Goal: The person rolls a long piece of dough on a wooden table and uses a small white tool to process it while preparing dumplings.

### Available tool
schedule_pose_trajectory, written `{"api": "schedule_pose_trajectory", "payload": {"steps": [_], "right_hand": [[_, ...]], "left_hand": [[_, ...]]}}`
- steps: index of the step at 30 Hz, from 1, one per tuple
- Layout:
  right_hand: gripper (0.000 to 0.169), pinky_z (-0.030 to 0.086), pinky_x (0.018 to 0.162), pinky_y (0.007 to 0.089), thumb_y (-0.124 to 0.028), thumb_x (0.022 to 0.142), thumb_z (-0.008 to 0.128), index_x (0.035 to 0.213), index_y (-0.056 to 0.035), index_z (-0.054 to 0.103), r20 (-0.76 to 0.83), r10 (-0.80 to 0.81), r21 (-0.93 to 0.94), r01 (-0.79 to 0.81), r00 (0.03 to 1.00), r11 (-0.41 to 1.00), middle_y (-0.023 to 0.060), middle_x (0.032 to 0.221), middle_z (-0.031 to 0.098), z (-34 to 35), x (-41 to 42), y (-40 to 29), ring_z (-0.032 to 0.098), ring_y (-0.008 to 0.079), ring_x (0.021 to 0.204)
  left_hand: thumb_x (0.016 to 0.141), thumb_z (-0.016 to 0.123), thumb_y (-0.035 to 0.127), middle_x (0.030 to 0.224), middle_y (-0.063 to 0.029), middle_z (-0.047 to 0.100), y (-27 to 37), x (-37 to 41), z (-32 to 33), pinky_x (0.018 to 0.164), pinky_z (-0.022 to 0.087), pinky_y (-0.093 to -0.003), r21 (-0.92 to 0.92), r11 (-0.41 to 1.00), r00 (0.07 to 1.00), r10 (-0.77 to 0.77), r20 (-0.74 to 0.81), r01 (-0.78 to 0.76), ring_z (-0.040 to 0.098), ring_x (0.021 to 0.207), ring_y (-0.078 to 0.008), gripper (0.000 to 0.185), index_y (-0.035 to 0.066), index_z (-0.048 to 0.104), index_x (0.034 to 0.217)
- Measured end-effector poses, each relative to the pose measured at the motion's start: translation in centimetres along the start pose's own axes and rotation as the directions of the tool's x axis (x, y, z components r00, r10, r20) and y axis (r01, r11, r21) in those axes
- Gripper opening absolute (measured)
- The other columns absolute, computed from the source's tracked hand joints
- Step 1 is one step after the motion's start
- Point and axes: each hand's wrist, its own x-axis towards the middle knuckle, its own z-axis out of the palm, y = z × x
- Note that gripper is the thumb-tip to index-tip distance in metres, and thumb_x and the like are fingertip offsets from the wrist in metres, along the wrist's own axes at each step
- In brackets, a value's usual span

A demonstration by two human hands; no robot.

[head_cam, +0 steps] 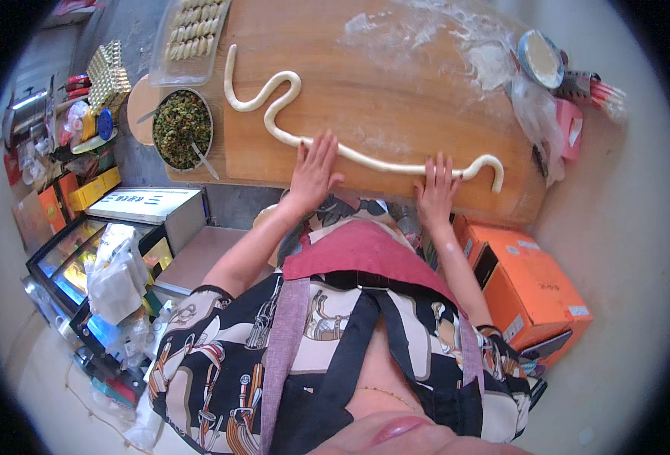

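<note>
A long rope of white dough (369, 161) winds across the wooden board (369, 96), curling into an S at the left and a hook at the right. My left hand (315, 170) lies flat on the rope near its middle, fingers extended, thumb out to the side. Farther right, my right hand (437, 190) also rests on it, with fingers stretched over the dough. Neither hand grips it. The dough directly beneath my fingers is hidden.
Left of the board stands a bowl of chopped green filling (181, 128) with a spoon (204, 161). Behind it is a plastic tray (184, 73) of dumplings. Flour (486, 62) dusts the far right, near a flour bowl (540, 58). Orange boxes (540, 284) stand below right.
</note>
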Motion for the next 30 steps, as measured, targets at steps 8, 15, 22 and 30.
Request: {"api": "schedule_pose_trajectory", "payload": {"steps": [8,15,22,30], "right_hand": [[0.064,0.014,0.121,0.0682,-0.032,0.095,0.067,0.151,-0.0079,0.047,-0.399,0.141,0.090,-0.115,0.906,0.989,0.0125,0.159,0.046,-2.2,12.9,1.2,0.039,0.0349,0.148],[0.036,0.046,0.099,0.0470,-0.009,0.084,0.075,0.120,-0.0082,0.069,-0.369,0.368,0.307,-0.262,0.853,0.915,0.0105,0.116,0.069,-4.5,3.7,12.3,0.061,0.0299,0.113],[0.018,0.051,0.090,0.0463,-0.017,0.096,0.064,0.109,-0.0084,0.073,-0.212,0.192,0.194,-0.152,0.958,0.969,0.0103,0.105,0.071,-5.9,10.2,5.8,0.063,0.0329,0.105],[0.061,0.022,0.124,0.0529,-0.029,0.098,0.060,0.154,-0.0104,0.044,-0.215,-0.018,0.151,0.052,0.976,0.987,0.0117,0.162,0.042,1.4,3.8,-1.0,0.033,0.0307,0.153]], "left_hand": [[0.082,0.080,0.027,0.133,-0.0165,0.061,6.2,18.3,1.0,0.107,0.040,-0.0517,-0.197,0.952,0.948,0.180,-0.263,-0.235,0.054,0.127,-0.0351,0.056,0.005,0.060,0.130],[0.079,0.081,0.014,0.098,-0.0147,0.064,0.5,14.5,0.1,0.082,0.051,-0.0463,-0.239,0.951,0.977,0.170,-0.132,-0.198,0.061,0.097,-0.0357,0.023,0.004,0.063,0.091],[0.097,0.070,0.027,0.099,-0.0190,0.073,-0.3,16.8,-5.5,0.086,0.053,-0.0457,-0.044,0.989,0.989,-0.138,0.045,0.140,0.070,0.095,-0.0350,0.026,0.001,0.073,0.095],[0.099,0.053,0.047,0.169,-0.0166,0.029,10.9,6.9,7.1,0.128,0.011,-0.0526,-0.020,0.942,0.942,0.334,-0.021,-0.335,0.022,0.158,-0.0329,0.076,0.001,0.038,0.157]]}}
